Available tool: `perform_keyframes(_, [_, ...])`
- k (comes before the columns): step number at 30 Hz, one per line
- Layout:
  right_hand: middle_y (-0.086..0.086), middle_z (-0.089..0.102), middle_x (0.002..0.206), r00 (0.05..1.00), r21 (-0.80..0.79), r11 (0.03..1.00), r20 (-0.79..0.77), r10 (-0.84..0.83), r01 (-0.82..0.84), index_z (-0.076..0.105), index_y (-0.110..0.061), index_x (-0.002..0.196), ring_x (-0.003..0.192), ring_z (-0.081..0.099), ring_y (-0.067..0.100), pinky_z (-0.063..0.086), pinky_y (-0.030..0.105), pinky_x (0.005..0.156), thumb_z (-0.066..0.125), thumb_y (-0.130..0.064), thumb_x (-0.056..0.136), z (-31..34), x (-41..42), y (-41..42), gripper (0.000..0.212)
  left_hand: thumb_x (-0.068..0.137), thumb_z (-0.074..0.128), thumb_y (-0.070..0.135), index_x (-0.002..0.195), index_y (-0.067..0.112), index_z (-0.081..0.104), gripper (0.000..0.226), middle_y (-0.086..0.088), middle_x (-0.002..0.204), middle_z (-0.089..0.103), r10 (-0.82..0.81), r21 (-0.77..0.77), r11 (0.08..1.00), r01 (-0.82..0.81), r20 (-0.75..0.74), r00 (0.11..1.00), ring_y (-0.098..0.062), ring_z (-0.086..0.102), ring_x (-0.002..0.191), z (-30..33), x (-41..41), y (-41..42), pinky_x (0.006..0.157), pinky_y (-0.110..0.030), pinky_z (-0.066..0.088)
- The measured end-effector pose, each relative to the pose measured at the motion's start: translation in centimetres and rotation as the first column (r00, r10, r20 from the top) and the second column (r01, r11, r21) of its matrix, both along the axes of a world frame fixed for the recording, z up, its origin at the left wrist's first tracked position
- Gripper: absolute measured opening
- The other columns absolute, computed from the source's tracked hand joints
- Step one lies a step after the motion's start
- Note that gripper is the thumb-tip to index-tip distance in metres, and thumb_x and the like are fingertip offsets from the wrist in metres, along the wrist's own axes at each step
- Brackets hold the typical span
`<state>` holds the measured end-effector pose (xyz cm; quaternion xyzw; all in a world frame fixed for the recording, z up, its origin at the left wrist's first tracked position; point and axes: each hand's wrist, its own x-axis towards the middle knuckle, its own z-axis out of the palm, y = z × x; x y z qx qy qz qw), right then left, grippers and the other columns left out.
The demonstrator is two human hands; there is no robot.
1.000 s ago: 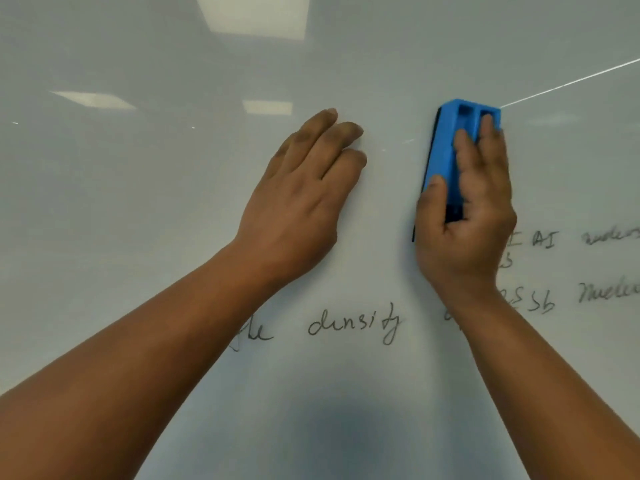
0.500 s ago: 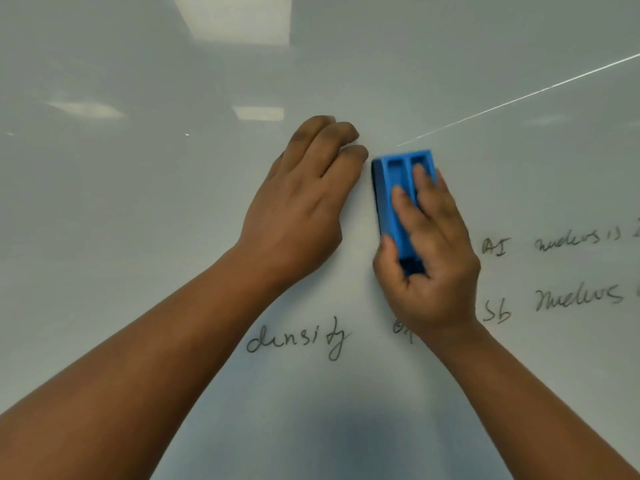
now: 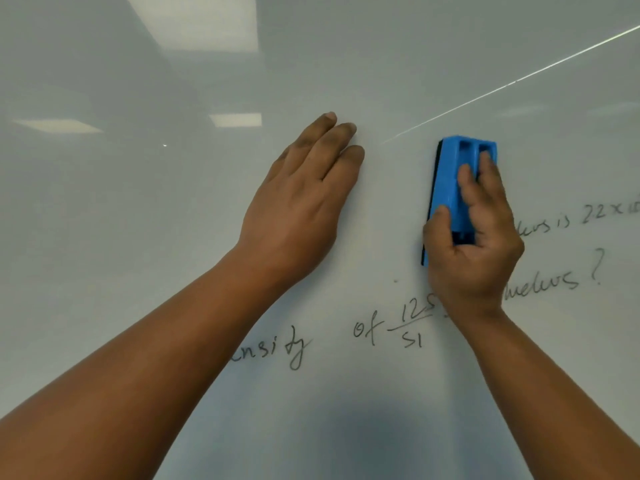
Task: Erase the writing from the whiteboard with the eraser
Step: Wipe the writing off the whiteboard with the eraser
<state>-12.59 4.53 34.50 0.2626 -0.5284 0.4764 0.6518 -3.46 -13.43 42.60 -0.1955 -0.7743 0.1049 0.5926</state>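
Blue plastic eraser (image 3: 450, 188), upright, dark felt edge against the whiteboard (image 3: 138, 237), right of frame centre. Gripped by right hand (image 3: 474, 244): thumb curled on the left side, fingers (image 3: 467, 181) laid over the ribbed back, two open slots showing above the fingertips. Lower end hidden in the palm.

Left hand (image 3: 301, 206) flat on the board at frame centre, fingers straight and together, holding nothing; well apart from the eraser, bare board between.

Black handwriting (image 3: 408, 327) in the lower half: "nsity", "of", a fraction 125 over 51, partly covered by the left forearm and the right wrist. More writing (image 3: 568, 223) at right of the right hand: "is 22 x", cut by the frame edge; below it a word ending in "?".

Thin white line (image 3: 512, 83) running diagonally from upper right down toward the eraser. Ceiling light reflections (image 3: 194, 26) in upper left of the glossy board.
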Motion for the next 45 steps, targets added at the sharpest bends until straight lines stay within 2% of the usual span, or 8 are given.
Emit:
perform_keyframes(6, [0.028, 0.047, 0.147, 0.991, 0.235, 0.968, -0.123, -0.053, 0.081, 0.056, 0.008, 0.134, 0.141, 0.043, 0.045, 0.040, 0.053, 0.117, 0.063, -0.004, 0.092, -2.3, 0.7, -2.3, 0.044, 0.097, 0.018, 0.014, 0.139, 0.003, 0.049, 0.053, -0.015, 0.152, 0.041, -0.016, 0.019, 1.000, 0.016, -0.006, 1.000, -0.031, 0.028, 0.147, -0.8, -0.9, 1.3, 0.118, -0.041, 0.027])
perform_keyframes(12, [0.028, 0.046, 0.150, 1.000, -0.022, 1.000, 0.009, -0.007, 0.008, 0.056, 0.005, 0.137, 0.144, 0.040, 0.042, 0.039, 0.056, 0.116, 0.061, -0.010, 0.095, 0.1, 0.4, -1.2, 0.044, 0.093, 0.028, 0.004, 0.136, 0.002, 0.051, 0.049, -0.015, 0.149, 0.045, -0.027, 0.058, 0.998, 0.028, -0.024, 0.999, -0.031, 0.030, 0.145, -1.1, -1.1, 1.8, 0.116, -0.045, 0.033])
perform_keyframes(17, [0.028, 0.048, 0.146, 0.990, 0.239, 0.969, -0.137, -0.032, 0.064, 0.055, 0.005, 0.135, 0.142, 0.042, 0.046, 0.037, 0.050, 0.119, 0.063, -0.008, 0.093, -3.0, 1.2, -3.0, 0.044, 0.091, 0.040, -0.002, 0.135, 0.001, 0.053, 0.047, -0.015, 0.148, 0.046, -0.040, 0.066, 0.997, 0.042, -0.019, 0.999, -0.032, 0.033, 0.145, -1.3, -0.9, 1.6, 0.116, -0.046, 0.034])
perform_keyframes(23, [0.023, 0.056, 0.140, 0.988, -0.089, 0.984, 0.046, -0.149, 0.153, 0.063, 0.002, 0.131, 0.127, 0.047, 0.035, 0.046, 0.049, 0.107, 0.066, -0.012, 0.091, 2.2, -2.0, 5.1, 0.043, 0.084, 0.041, -0.015, 0.128, -0.003, 0.060, 0.049, -0.020, 0.139, 0.054, -0.046, 0.076, 0.996, 0.049, -0.030, 0.998, -0.040, 0.040, 0.139, -1.1, -1.1, 2.1, 0.110, -0.054, 0.039])
perform_keyframes(29, [0.027, 0.060, 0.133, 0.974, 0.160, 0.968, -0.151, -0.171, 0.195, 0.067, 0.005, 0.123, 0.114, 0.058, 0.046, 0.045, 0.039, 0.106, 0.070, -0.004, 0.083, -0.6, -0.9, 2.2, 0.041, 0.087, 0.044, -0.012, 0.133, -0.004, 0.054, 0.048, -0.024, 0.135, 0.053, -0.003, 0.018, 1.000, 0.003, 0.024, 1.000, -0.040, 0.035, 0.141, 0.1, -2.3, 5.1, 0.111, -0.046, 0.037])
perform_keyframes(35, [0.023, 0.055, 0.141, 0.990, -0.085, 0.989, 0.083, -0.115, 0.122, 0.062, 0.000, 0.133, 0.123, 0.050, 0.040, 0.047, 0.045, 0.106, 0.069, -0.008, 0.087, 1.9, -2.5, 7.2, 0.046, 0.090, 0.034, -0.007, 0.138, -0.004, 0.050, 0.050, -0.023, 0.145, 0.046, -0.005, -0.049, 0.999, 0.006, 0.033, 0.999, -0.038, 0.031, 0.144, 0.1, -3.9, 8.0, 0.114, -0.045, 0.033])
perform_keyframes(40, [0.022, 0.058, 0.137, 0.988, 0.192, 0.974, -0.123, -0.097, 0.120, 0.066, 0.000, 0.128, 0.119, 0.055, 0.035, 0.047, 0.040, 0.105, 0.069, -0.010, 0.084, -0.1, -2.9, 6.8, 0.045, 0.090, 0.039, -0.008, 0.138, -0.005, 0.050, 0.049, -0.022, 0.145, 0.048, -0.007, -0.004, 1.000, 0.007, -0.012, 1.000, -0.037, 0.036, 0.142, -0.7, -5.2, 10.0, 0.117, -0.042, 0.031])
perform_keyframes(45, [0.016, 0.055, 0.142, 0.992, -0.151, 0.984, 0.103, -0.079, 0.094, 0.063, -0.004, 0.133, 0.127, 0.045, 0.025, 0.046, 0.041, 0.107, 0.067, -0.017, 0.087, 0.9, -5.5, 12.7, 0.048, 0.080, 0.048, -0.023, 0.134, -0.006, 0.054, 0.057, -0.021, 0.140, 0.053, -0.022, 0.056, 0.998, 0.024, -0.045, 0.999, -0.037, 0.043, 0.138, -1.3, -5.6, 10.6, 0.113, -0.044, 0.038])
